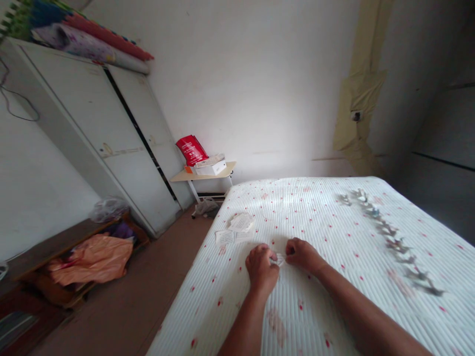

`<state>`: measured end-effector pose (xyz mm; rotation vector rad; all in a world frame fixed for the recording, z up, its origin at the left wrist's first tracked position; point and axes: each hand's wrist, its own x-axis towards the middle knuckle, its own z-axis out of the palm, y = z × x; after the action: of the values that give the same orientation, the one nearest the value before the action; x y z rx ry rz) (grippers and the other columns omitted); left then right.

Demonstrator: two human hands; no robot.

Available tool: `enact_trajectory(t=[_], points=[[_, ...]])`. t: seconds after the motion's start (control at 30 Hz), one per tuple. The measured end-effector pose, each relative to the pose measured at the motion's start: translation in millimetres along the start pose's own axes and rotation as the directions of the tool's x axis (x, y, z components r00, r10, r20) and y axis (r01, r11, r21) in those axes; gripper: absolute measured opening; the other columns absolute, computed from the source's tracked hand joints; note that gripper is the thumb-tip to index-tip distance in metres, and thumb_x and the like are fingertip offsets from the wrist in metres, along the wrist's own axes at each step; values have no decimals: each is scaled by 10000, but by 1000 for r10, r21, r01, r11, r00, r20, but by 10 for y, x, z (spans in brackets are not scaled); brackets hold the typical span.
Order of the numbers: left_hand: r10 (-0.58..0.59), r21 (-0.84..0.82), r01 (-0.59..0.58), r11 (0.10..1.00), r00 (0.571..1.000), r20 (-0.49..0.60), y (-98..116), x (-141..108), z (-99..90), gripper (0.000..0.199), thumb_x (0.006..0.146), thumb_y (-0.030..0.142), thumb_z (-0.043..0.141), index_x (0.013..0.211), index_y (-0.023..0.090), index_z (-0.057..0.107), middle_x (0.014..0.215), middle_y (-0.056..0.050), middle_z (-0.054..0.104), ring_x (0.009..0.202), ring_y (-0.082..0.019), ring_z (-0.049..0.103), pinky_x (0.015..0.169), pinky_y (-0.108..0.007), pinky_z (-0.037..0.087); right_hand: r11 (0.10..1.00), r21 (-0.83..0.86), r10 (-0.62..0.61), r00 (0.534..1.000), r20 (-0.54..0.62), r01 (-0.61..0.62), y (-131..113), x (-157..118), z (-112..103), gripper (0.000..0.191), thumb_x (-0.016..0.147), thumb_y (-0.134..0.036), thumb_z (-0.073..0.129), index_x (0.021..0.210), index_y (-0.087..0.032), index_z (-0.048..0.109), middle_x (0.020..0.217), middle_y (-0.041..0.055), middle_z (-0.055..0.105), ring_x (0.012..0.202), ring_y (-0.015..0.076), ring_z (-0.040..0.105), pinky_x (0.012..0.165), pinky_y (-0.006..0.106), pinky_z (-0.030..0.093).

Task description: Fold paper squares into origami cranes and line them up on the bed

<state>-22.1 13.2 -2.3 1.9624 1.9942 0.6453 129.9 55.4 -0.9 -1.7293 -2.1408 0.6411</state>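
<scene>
A small piece of printed paper (pixel 280 259), apparently folded, lies between my two hands just above the mattress (pixel 274 316). My left hand (pixel 261 267) is closed, with thumb and fingers pinching the paper's left side. From the right, my right hand (pixel 301 254) is curled, its fingertips at the paper's right edge; the exact grip is too small to see clearly. Several flat printed paper sheets (pixel 241 223) lie in a loose pile beyond my left hand. Along the right side runs a row of small folded paper figures (pixel 389 230), with one figure (pixel 345 199) set apart to the left.
The mattress's left edge drops to a brown floor (pixel 148 282). Beyond it, a small table (pixel 181 176) carries a red bag (pixel 192 150) and a white box (pixel 211 168). A grey cabinet (pixel 89 109) stands at left, near a wooden bench (pixel 70 291) with an orange cloth (pixel 92 259).
</scene>
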Motion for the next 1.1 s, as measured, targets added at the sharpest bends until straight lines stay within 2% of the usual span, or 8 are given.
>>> enact_trajectory(t=[0.23,0.4,0.53,0.63,0.8,1.1], points=[[18,0,-19,1000,995,-94,24,-14,46,65,694,258,598,749,224,601,1078,-1,587,1081,-184,473,934,-330,307,1000,6,-3,1000,-6,3,8,8,12,97,604,-145,563,678,-163,622,757,26,608,680,129,541,590,202,354],[8,11,-8,1000,997,-74,34,-11,49,48,683,198,588,727,218,589,1048,0,590,1062,-180,482,916,-330,319,1000,3,-15,1000,-13,15,16,10,17,99,602,-137,553,670,-163,621,743,23,604,673,127,534,588,200,350],[24,-4,-25,1000,996,-81,21,-11,32,103,671,158,572,754,219,586,1037,3,591,1057,-178,483,910,-322,318,999,39,-33,999,-6,33,48,25,17,104,587,-114,549,652,-156,619,722,21,604,657,122,529,576,196,348],[34,-5,-35,999,997,-73,16,-20,20,214,657,156,575,858,227,589,999,-2,599,1035,-181,489,902,-318,319,996,79,-43,999,10,42,81,27,-3,127,581,-89,535,651,-154,619,707,14,601,654,119,529,577,192,353],[65,-21,-67,998,995,-78,-4,-41,51,318,672,156,569,965,276,604,1090,8,578,1101,-189,450,947,-333,278,988,139,-77,997,30,72,84,-34,-70,116,603,-108,553,691,-158,609,707,0,591,673,120,527,592,193,363],[88,-58,-99,993,981,-171,-13,-48,89,172,696,188,579,856,232,625,981,-14,603,1024,-199,484,914,-346,310,994,-106,-34,999,-39,29,-58,-157,-47,29,655,-176,595,670,-152,592,753,16,541,622,101,486,554,204,308]])
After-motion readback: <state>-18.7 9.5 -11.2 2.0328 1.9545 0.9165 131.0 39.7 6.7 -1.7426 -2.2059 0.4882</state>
